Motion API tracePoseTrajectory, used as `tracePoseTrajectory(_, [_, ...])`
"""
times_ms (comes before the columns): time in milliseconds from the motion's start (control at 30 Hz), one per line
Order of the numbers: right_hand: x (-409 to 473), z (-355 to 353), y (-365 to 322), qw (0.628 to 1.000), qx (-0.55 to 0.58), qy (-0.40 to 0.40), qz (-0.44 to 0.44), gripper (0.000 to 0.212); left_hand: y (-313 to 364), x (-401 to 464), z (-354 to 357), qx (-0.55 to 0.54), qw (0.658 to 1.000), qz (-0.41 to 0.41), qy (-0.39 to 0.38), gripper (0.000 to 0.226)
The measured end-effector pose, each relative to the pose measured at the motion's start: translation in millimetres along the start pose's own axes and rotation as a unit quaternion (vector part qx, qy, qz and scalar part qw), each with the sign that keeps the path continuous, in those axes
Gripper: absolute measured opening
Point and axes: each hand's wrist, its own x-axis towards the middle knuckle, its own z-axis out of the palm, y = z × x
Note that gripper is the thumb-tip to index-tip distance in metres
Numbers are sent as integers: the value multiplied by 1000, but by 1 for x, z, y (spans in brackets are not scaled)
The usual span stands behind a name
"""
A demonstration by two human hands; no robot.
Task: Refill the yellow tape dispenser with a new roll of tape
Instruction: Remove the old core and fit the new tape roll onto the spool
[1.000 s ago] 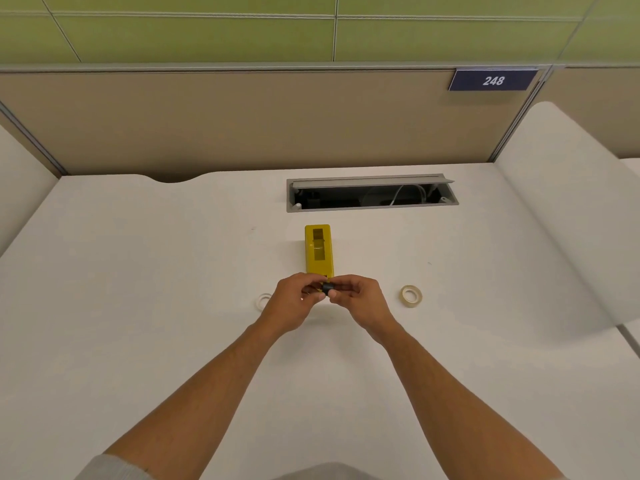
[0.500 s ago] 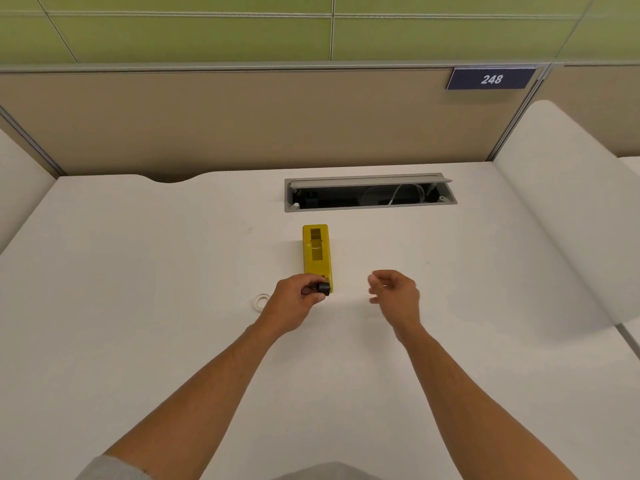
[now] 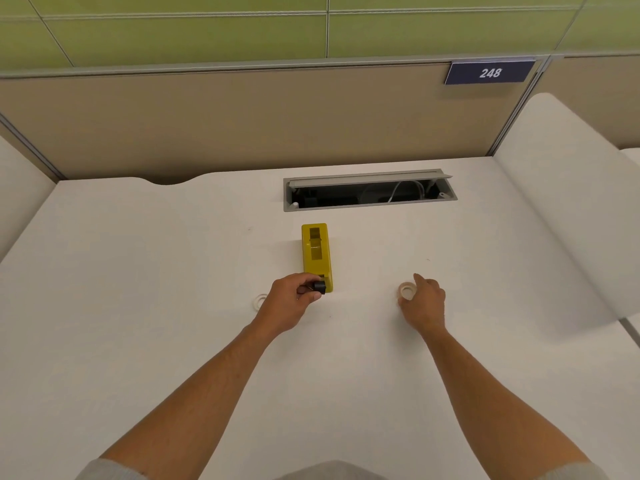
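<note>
The yellow tape dispenser (image 3: 316, 254) lies on the white desk, its top slot open with no roll inside. My left hand (image 3: 289, 304) is at the dispenser's near end, fingers closed on a small black spool (image 3: 320, 286). To the right, my right hand (image 3: 424, 303) has its index finger and thumb around a cream tape roll (image 3: 407, 292) that rests on the desk. A thin white ring (image 3: 259, 301), like a bare tape core, lies flat just left of my left hand, partly hidden by it.
A grey cable tray opening (image 3: 369, 190) with wires inside is sunk into the desk (image 3: 138, 306) behind the dispenser. A beige partition (image 3: 242, 126) with a blue "248" sign (image 3: 490, 72) closes the back. A white side panel (image 3: 561, 209) rises on the right.
My hands were together on the black spool. The right hand let go and moved right onto the cream tape roll. The left hand stayed by the dispenser with the spool.
</note>
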Motion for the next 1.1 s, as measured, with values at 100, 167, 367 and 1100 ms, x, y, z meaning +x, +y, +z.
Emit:
tracePoseTrajectory(100, [2,2,2,999,-39,11,-12,49,-1,0,-3,5,1000,-6,4,34])
tracePoseTrajectory(167, [2,3,5,997,-72,20,-24,45,-1,0,-5,10,1000,-7,8,34])
tracePoseTrajectory(367, [4,2,5,1000,13,19,-12,43,0,-2,-7,8,1000,-5,12,34])
tracePoseTrajectory(1100, [-36,3,-62,897,396,-152,-127,47,4,-8,-17,16,1000,9,24,35])
